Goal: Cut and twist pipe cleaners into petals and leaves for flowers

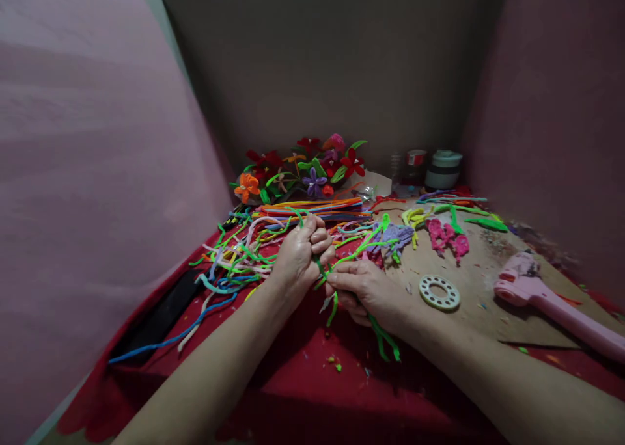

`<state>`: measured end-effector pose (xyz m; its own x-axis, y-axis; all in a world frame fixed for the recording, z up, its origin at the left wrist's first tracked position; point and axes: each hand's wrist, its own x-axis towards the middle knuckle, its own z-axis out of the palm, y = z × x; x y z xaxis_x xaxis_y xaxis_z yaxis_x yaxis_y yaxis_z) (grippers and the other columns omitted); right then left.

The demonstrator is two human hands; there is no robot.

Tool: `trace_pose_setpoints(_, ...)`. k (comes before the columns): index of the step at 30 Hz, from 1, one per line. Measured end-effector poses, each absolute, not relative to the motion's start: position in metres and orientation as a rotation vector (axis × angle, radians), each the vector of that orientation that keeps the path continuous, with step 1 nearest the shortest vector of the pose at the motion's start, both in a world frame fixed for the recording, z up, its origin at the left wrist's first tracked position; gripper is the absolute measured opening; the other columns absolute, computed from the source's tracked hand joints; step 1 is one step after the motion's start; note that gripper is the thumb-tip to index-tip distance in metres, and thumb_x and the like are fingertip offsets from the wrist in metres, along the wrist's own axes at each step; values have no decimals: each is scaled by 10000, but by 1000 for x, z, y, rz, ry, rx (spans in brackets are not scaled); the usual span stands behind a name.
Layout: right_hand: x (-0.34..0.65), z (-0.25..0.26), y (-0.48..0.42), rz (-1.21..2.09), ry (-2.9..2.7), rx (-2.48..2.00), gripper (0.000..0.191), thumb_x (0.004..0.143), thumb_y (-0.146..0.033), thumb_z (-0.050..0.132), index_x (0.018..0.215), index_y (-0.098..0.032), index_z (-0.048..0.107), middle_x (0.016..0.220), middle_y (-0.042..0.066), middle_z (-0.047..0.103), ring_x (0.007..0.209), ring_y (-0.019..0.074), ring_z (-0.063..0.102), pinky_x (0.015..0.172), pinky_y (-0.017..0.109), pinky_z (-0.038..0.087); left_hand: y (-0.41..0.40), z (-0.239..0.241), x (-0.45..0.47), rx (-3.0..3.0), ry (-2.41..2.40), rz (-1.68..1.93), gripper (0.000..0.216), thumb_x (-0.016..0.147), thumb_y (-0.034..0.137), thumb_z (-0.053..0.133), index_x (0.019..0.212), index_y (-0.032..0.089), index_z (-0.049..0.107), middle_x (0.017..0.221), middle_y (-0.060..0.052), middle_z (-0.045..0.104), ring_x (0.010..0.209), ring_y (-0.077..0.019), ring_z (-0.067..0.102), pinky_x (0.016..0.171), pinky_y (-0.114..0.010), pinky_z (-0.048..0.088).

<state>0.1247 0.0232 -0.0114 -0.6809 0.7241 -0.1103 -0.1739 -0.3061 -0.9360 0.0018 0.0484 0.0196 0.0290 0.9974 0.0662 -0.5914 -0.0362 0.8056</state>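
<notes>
Green stems (pixel 379 332) are gripped by left hand (pixel 303 246) and, at four o'clock, right hand (pixel 365 289); twisting presumed; steady tension required next.

Over my feed I see a left forearm (pixel 209 367) and a right forearm (pixel 478 367), both bare, smooth and rounded, narrowing toward a bare left hand (pixel 301 246) and a bare right hand (pixel 368 292) with slender fingers (pixel 320 242).

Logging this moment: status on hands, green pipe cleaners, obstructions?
Left hand and right hand both closed on green pipe cleaners. Loose multicoloured pipe cleaners crowd the left side, close by. Pink tool lies right, apart from both hands.
</notes>
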Motion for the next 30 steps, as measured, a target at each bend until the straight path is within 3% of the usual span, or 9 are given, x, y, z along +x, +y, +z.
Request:
trace_pose_setpoints(3, 122, -10, 19, 2030, -1352, -736, 190, 727, -335, 562, 657, -160, 539, 348, -114, 285, 261, 29, 159, 243, 156, 157, 49, 27, -4, 816, 711, 1550, 226, 823, 302, 541, 683, 152, 445, 479, 92, 254, 327, -27, 239, 288, -140, 200)
trace_pose_setpoints(14, 124, -1, 13, 2097, -1280, -752, 173, 714, -319, 583, 643, -166, 545, 336, -132, 200, 284, 27, 101, 246, 147, 128, 56, 51, -34, 657, 699, 1651, 267, 909, 182, 367, 648, 140, 408, 435, 99, 237, 290, -8, 233, 297, -130, 153)
trace_pose_setpoints(18, 129, 1, 15, 2105, -1289, -697, 157, 712, -298, 588, 649, -156, 563, 333, -130, 197, 290, 26, 92, 248, 147, 139, 64, 60, -58, 697, 742, 1771, 245, 892, 155, 381, 651, 145, 421, 419, 104, 225, 284, -11, 208, 292, -139, 125)
trace_pose_setpoints(24, 141, 7, 31, 1900, -1172, -646, 140, 739, -284, 563, 677, -159, 569, 347, -125, 201, 291, 32, 114, 252, 150, 195, 73, 58, -85, 860, 891, 2218, 166, 820, 139, 443, 657, 170, 453, 472, 76, 358, 351, -26, 339, 359, -156, 255)
trace_pose_setpoints(27, 143, 7, 37, 1799, -1125, -624, 143, 754, -291, 552, 683, -167, 551, 358, -120, 225, 291, 34, 134, 256, 145, 204, 66, 51, -65, 1030, 1015, 1925, 71, 692, 142, 597, 679, 143, 526, 493, 76, 396, 354, -11, 319, 365, -151, 240)
trace_pose_setpoints(30, 141, 3, 37, 1813, -1142, -609, 163, 754, -308, 562, 668, -178, 514, 361, -114, 269, 283, 40, 172, 251, 149, 218, 52, 40, -30, 1160, 997, 1143, 226, 629, 251, 706, 763, 98, 608, 527, 39, 467, 379, -17, 356, 378, -158, 239)
